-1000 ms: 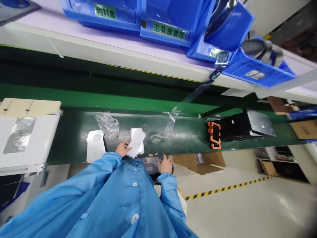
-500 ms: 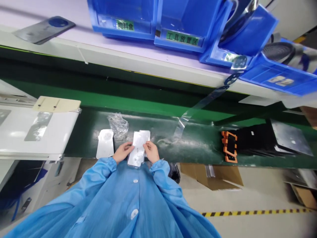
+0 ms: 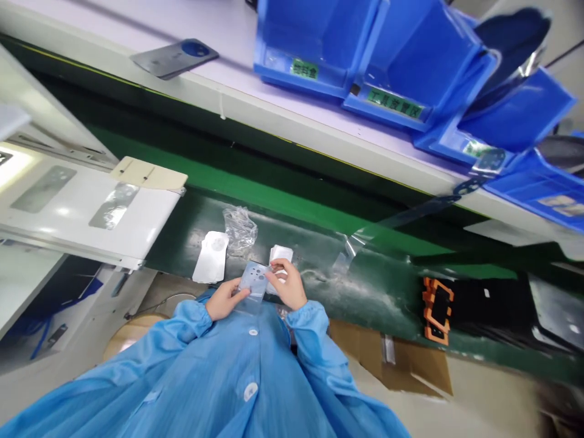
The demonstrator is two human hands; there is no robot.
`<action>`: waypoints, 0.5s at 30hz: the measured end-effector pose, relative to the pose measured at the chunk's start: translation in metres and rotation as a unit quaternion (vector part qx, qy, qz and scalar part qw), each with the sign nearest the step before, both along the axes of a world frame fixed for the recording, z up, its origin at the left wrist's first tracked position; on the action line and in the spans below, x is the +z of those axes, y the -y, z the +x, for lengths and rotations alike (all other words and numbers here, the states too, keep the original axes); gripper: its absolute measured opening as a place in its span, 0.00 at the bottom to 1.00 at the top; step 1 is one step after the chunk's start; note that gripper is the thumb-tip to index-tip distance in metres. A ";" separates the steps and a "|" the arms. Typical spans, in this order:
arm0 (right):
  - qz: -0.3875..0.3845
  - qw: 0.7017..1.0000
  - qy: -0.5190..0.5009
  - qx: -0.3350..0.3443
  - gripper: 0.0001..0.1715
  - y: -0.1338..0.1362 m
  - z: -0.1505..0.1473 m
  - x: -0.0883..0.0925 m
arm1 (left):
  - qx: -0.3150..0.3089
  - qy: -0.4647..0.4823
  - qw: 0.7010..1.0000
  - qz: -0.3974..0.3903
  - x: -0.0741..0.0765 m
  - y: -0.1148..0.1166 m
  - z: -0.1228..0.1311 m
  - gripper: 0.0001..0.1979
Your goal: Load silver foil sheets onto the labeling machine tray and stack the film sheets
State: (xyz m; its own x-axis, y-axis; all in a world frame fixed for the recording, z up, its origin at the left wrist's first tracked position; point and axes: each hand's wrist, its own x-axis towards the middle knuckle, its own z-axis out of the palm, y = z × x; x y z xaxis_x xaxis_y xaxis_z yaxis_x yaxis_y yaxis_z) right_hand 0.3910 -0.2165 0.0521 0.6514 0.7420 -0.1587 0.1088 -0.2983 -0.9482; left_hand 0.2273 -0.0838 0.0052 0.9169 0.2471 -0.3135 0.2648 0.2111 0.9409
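Both my hands are close to my chest at the near edge of the green belt [image 3: 319, 255]. My left hand [image 3: 222, 300] grips the lower left edge of a clear thin sheet [image 3: 253, 280] with round cut-outs. My right hand [image 3: 286, 283] pinches the sheet's upper right corner with thumb and forefinger. Just behind my right hand lies a small stack of white sheets [image 3: 281, 252] on the belt. A single white sheet [image 3: 211, 265] lies flat to the left, with a crumpled clear plastic bag [image 3: 239, 227] beside it.
A white machine table [image 3: 86, 210] stands at the left. Blue bins [image 3: 387, 67] line the shelf [image 3: 228, 79] behind the belt, with a dark phone back cover [image 3: 176, 56] lying there. An orange-framed holder [image 3: 437, 309] and black trays [image 3: 493, 301] sit to the right. Cardboard boxes [image 3: 401, 365] lie under the belt.
My right hand came up from below the belt to join the left. Together they lifted one clear sheet off the white stack. The view swung left.
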 end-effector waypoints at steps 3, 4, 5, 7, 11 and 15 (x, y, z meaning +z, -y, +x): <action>-0.039 0.984 0.080 0.155 0.09 -0.040 0.020 0.024 | 0.044 0.013 0.999 0.014 0.008 -0.009 -0.009 0.22; -0.047 0.973 0.105 0.200 0.09 -0.056 0.023 0.029 | 0.067 0.014 0.998 0.013 0.010 -0.013 -0.014 0.22; -0.047 0.964 0.128 0.227 0.09 -0.073 0.024 0.033 | 0.094 0.013 0.995 0.012 0.012 -0.017 -0.021 0.22; -0.019 0.959 0.154 0.235 0.09 -0.113 0.021 0.034 | 0.159 0.008 0.987 0.005 0.011 -0.027 -0.039 0.23; 0.060 0.987 0.049 0.143 0.16 -0.218 -0.003 0.011 | 0.305 -0.009 0.952 -0.026 0.000 -0.044 -0.096 0.26; 0.056 0.994 -0.038 0.084 0.21 -0.326 -0.040 -0.025 | 0.464 -0.056 0.883 -0.055 -0.017 -0.045 -0.165 0.30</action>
